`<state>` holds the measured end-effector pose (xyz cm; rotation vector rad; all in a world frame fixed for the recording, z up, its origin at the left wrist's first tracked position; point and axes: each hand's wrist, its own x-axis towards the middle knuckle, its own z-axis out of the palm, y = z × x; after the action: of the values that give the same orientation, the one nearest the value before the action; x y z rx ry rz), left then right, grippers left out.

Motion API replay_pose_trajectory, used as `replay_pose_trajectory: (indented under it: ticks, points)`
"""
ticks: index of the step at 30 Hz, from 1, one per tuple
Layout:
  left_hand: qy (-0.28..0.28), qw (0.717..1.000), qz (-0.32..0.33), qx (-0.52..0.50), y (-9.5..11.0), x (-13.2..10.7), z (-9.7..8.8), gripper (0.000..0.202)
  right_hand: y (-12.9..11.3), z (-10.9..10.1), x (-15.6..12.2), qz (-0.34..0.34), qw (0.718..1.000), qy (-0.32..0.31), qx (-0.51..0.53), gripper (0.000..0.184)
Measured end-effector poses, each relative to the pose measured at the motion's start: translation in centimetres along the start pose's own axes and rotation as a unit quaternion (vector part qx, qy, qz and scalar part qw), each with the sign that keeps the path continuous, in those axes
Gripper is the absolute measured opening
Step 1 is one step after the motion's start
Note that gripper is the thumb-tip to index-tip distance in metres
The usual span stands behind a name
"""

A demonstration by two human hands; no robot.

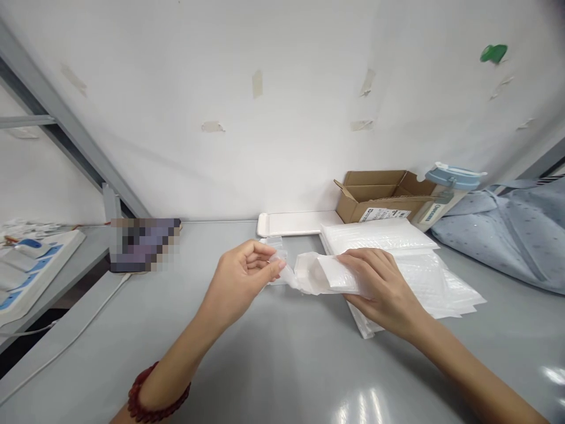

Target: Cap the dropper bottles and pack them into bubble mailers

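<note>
My left hand (pixel 242 278) is pinched shut on a small clear plastic piece (pixel 281 266) at the open end of a white bubble mailer (pixel 318 274). My right hand (pixel 380 290) grips that mailer from the right, fingers curled over its top and thumb underneath. The mailer hangs a little above the grey table (pixel 273 353). Just right of it lies a stack of several more white bubble mailers (pixel 424 271). A red bead bracelet (pixel 152 406) circles my left wrist.
A white tray (pixel 293 224) lies at the wall behind the hands. An open cardboard box (pixel 382 197) and a lidded clear container (pixel 444 197) stand back right, beside a blue fabric bag (pixel 507 235). A power strip (pixel 30 265) and cable lie at left.
</note>
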<state>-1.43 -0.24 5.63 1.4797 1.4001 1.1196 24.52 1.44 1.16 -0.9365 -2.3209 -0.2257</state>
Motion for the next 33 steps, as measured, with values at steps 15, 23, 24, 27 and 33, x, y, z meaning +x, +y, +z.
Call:
replay_pose_trajectory:
  ticks: [15,23,24,27,33]
  points:
    - [-0.004,0.983,0.181,0.037,-3.3,-1.7,5.9,0.013,-0.4,0.1,0.3,-0.02,1.0,0.016,0.0,0.04]
    - [-0.083,0.959,0.218,0.158,-3.5,-3.3,7.4,0.03,-0.3,0.1,0.3,-0.044,0.998,-0.037,0.003,0.039]
    - [-0.09,0.958,0.218,0.165,-3.5,-3.6,7.5,0.033,-0.3,0.1,0.3,-0.045,0.998,-0.04,0.002,0.04]
    - [-0.095,0.953,0.213,0.195,-3.5,-4.0,7.7,0.04,-0.2,0.1,0.2,-0.045,0.998,-0.04,0.003,0.04]
    - [-0.144,0.925,0.256,0.242,-3.6,-4.2,7.5,0.046,-0.2,0.0,0.3,-0.042,0.998,-0.034,0.011,0.042]
